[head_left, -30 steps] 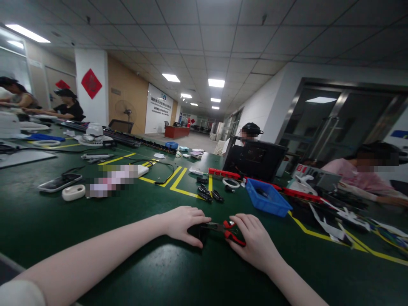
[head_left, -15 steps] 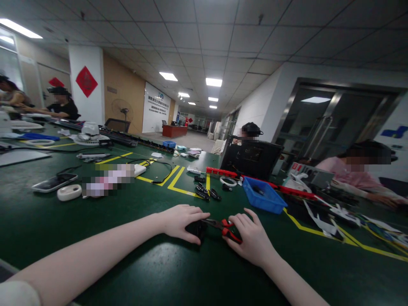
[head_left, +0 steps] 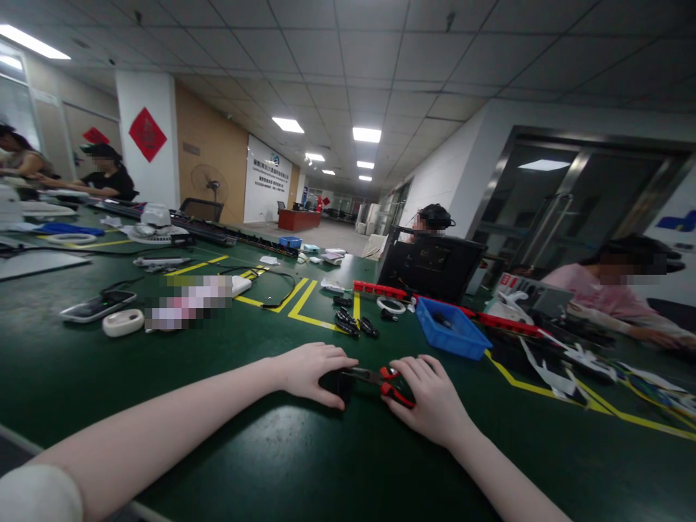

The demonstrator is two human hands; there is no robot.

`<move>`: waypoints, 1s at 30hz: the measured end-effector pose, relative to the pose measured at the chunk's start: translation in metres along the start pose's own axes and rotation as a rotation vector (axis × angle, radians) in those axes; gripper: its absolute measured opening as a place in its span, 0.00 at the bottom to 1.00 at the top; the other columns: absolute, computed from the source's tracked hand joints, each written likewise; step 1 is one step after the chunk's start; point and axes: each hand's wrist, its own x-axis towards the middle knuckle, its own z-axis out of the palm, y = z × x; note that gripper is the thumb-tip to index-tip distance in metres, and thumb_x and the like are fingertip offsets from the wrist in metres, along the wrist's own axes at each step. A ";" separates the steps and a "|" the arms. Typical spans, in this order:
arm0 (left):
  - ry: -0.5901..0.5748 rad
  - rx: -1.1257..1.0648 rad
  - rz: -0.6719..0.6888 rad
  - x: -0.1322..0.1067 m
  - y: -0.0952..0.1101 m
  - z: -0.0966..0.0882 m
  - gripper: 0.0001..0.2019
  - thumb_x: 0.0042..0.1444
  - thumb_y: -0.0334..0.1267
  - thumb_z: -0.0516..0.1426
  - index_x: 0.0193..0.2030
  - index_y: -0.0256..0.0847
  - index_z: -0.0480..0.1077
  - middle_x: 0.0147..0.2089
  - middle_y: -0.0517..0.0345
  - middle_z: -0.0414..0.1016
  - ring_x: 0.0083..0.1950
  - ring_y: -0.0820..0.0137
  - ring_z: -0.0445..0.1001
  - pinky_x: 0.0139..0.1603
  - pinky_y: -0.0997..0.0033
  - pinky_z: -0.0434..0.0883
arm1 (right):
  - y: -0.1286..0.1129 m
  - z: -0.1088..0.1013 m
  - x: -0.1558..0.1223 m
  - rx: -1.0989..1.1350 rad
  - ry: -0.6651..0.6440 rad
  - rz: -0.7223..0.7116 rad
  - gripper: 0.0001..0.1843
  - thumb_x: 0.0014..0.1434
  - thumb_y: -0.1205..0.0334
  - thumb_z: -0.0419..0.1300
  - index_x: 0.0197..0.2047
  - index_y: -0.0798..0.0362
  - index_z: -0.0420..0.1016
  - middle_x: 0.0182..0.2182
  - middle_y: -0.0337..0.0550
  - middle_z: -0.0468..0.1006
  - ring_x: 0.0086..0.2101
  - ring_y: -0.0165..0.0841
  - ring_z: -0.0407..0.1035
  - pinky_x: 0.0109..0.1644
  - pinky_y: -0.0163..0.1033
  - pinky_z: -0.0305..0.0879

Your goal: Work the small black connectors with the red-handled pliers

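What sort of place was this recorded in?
Probably a shared workbench area inside an office. Pointing to it: a large green worktable marked with yellow tape lines, red-handled metal pliers in the person's right hand, and a reddish-brown, box-shaped desk in the background.

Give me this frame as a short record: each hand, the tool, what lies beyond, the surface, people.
Left hand: thumb and fingers around a black part
Right hand: holds pliers by the red handles
Tool state: handles apart, tips at the black part; contact unclear
Beyond the hands: black cables, white ring, blue bin
Surface: green table, marked with yellow tape
People: others seated on both sides, one in pink at right
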 end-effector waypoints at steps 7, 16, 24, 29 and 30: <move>0.007 -0.057 -0.013 -0.001 -0.001 -0.001 0.38 0.54 0.57 0.62 0.66 0.42 0.58 0.60 0.46 0.68 0.56 0.57 0.72 0.56 0.62 0.68 | 0.003 0.003 -0.001 -0.003 -0.009 -0.032 0.18 0.55 0.56 0.62 0.47 0.55 0.71 0.41 0.49 0.78 0.41 0.41 0.71 0.52 0.49 0.63; -0.009 -0.135 -0.082 -0.002 -0.002 -0.001 0.33 0.54 0.56 0.62 0.63 0.43 0.63 0.59 0.48 0.70 0.57 0.58 0.71 0.58 0.63 0.67 | 0.002 0.002 0.002 0.044 -0.113 0.022 0.18 0.56 0.54 0.61 0.47 0.54 0.72 0.41 0.50 0.77 0.41 0.42 0.70 0.52 0.52 0.63; -0.003 -0.148 -0.105 -0.003 -0.002 -0.001 0.32 0.57 0.58 0.59 0.62 0.42 0.64 0.57 0.46 0.71 0.57 0.58 0.71 0.59 0.60 0.66 | 0.010 -0.001 0.009 0.236 -0.200 0.172 0.21 0.58 0.46 0.59 0.50 0.48 0.73 0.49 0.50 0.75 0.50 0.44 0.69 0.55 0.55 0.64; -0.007 -0.127 -0.080 -0.001 -0.002 -0.002 0.32 0.56 0.56 0.60 0.62 0.40 0.63 0.59 0.46 0.69 0.57 0.57 0.71 0.58 0.60 0.67 | -0.027 -0.013 -0.019 0.475 -0.172 0.126 0.30 0.59 0.47 0.58 0.63 0.42 0.63 0.58 0.51 0.67 0.59 0.50 0.60 0.58 0.59 0.63; -0.006 -0.125 -0.068 0.000 -0.001 -0.002 0.32 0.56 0.56 0.61 0.62 0.40 0.63 0.59 0.46 0.69 0.57 0.57 0.70 0.58 0.59 0.67 | -0.038 -0.011 -0.032 0.537 -0.232 0.045 0.31 0.57 0.46 0.60 0.63 0.37 0.63 0.57 0.48 0.68 0.59 0.50 0.61 0.55 0.57 0.67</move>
